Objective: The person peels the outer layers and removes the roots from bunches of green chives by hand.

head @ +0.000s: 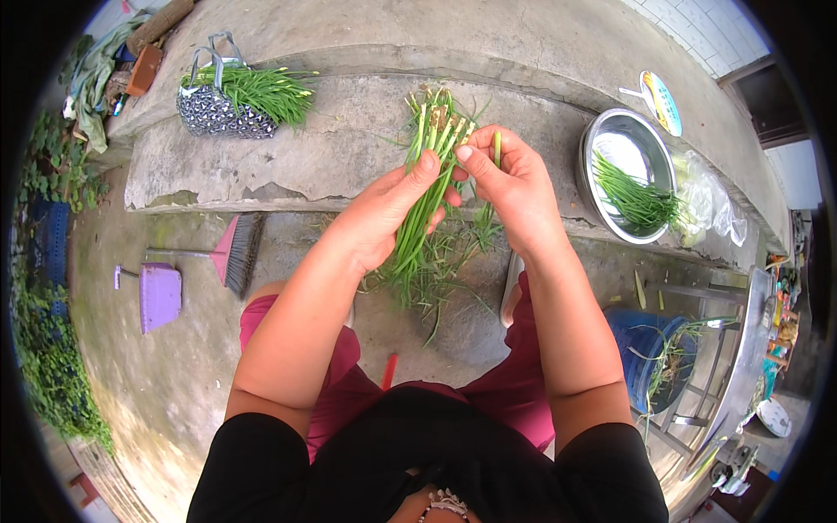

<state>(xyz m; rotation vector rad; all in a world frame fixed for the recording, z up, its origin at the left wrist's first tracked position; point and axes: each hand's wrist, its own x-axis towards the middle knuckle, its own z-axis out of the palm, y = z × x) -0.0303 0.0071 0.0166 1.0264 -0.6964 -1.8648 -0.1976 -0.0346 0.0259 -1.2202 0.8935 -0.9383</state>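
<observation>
My left hand [376, 219] is closed around a bunch of garlic chives [418, 222], with the pale, soil-marked stem ends pointing away from me and the green leaves hanging towards the ground. At the bunch's right side, the thumb and forefinger of my right hand [513, 186] pinch one stem near its pale end. A short green stalk [497, 149] sticks up between that hand's fingers. Behind the bunch, bits of root and leaf [444, 98] lie on the concrete step. Leaf trimmings [438, 287] are scattered on the ground below my hands.
A steel basin [584, 163] holding chives [634, 193] stands right, by a clear plastic bag [709, 202] and a hand fan [660, 101]. A patterned bag [222, 121] of chives sits left. A broom [239, 255], purple dustpan [160, 297] and blue bucket [631, 353] are on the ground.
</observation>
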